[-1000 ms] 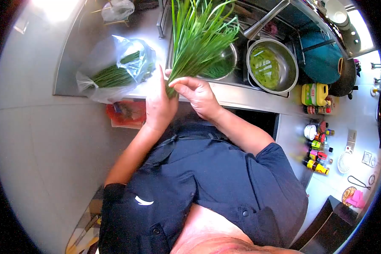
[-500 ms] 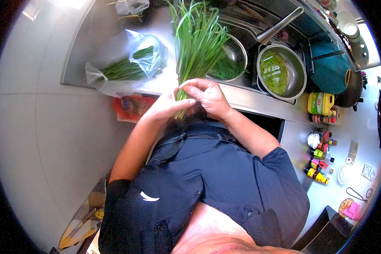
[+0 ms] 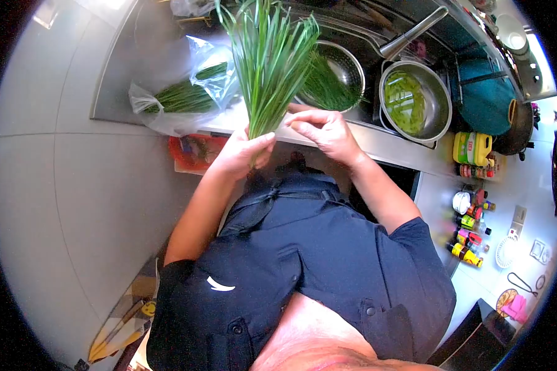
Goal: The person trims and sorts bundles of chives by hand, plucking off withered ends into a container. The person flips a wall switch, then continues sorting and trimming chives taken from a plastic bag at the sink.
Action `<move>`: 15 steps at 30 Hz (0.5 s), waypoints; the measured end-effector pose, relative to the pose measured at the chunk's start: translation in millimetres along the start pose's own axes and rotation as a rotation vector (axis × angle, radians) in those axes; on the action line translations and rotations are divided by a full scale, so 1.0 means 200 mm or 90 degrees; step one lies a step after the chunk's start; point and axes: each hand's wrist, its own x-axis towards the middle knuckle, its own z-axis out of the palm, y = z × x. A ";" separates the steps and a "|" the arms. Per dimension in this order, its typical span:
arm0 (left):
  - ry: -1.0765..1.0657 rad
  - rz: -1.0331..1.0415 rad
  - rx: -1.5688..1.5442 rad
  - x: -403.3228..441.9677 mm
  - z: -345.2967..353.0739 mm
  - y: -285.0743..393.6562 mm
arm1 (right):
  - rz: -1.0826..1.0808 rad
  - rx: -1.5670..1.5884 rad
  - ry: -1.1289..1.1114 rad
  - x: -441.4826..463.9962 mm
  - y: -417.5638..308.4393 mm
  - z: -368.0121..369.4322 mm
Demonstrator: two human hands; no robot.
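My left hand (image 3: 242,154) is wrapped round the stem ends of a bunch of garlic chives (image 3: 267,77), whose long green leaves fan out away from me. Just to the right of the stems is my right hand (image 3: 335,139), thumb and forefinger pinched together and apart from the bunch. Whatever is in that pinch is too small to make out. Behind the bunch, a perforated metal colander (image 3: 354,69) in the sink holds more chives (image 3: 329,86). On the counter at left, a clear plastic bag (image 3: 213,49) lies partly over another pile of chives (image 3: 182,99).
Right of the colander stands a metal pot (image 3: 440,114) with pale green pieces in liquid, near the faucet (image 3: 414,32). A red container (image 3: 192,153) sits below the counter's edge (image 3: 368,141). A yellow jug (image 3: 472,149) and several bottles (image 3: 467,253) are at the right.
My right hand has moved away from the stems to the right. The chives and my left hand have shifted slightly left, exposing more of the colander.
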 end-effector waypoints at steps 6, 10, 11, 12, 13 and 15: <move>-0.020 0.011 -0.018 -0.05 0.00 0.02 | -0.064 0.039 0.039 0.01 -0.02 -0.13; -0.019 0.021 0.028 -0.04 0.02 0.03 | -0.015 0.078 0.023 -0.02 -0.04 -0.05; -0.019 0.026 0.029 -0.03 0.03 0.04 | -0.016 0.035 -0.018 -0.02 -0.03 -0.04; -0.014 0.017 0.032 -0.03 0.03 0.05 | -0.010 0.038 -0.021 -0.03 -0.02 -0.03; 0.006 0.018 0.019 -0.04 0.04 0.05 | 0.012 0.020 -0.035 -0.03 -0.03 -0.01; 0.028 0.019 0.005 -0.04 0.05 0.06 | -0.002 -0.056 -0.041 -0.01 -0.01 0.02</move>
